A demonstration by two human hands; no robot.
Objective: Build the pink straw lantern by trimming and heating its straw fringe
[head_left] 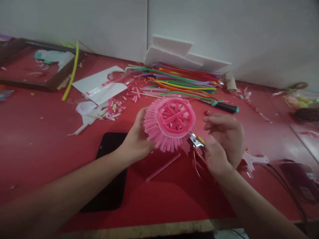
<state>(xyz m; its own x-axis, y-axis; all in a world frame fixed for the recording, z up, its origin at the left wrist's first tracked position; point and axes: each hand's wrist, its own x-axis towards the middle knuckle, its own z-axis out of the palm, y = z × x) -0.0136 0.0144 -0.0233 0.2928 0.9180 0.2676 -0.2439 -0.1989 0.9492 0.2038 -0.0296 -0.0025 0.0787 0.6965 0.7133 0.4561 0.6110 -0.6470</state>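
Clock positions are referenced to the round bright-pink openwork piece with a pale-pink strip fringe (175, 116), located at centre over the red tabletop (154, 205). Nearest, at 7 o'clock, a flat black rectangular slab (109, 196) lies partly under my left forearm. At 6 o'clock, a thin translucent pink strip (163, 167) lies diagonally. At 5 o'clock, red-handled metal pliers (197, 142) lie beside my right hand (224, 141); its fingers are half curled, the thumb tip apart from the forefinger tip. At 4 o'clock, a pale tool with a black cord (254, 159) is located beyond that hand. My left hand (141, 136), at 8 o'clock, grips the fringed piece by its side, fingers mostly concealed behind it. At 3 o'clock: a black-and-teal cutter handle (225, 107). At 9 o'clock: a heap of pink and cream clippings (114, 108). At 12 o'clock: a bundle of multicoloured fuzzy stems (179, 81), backed by white foam sheets (171, 51) against the wall. At 10 o'clock: a brown-rimmed tray (50, 87).
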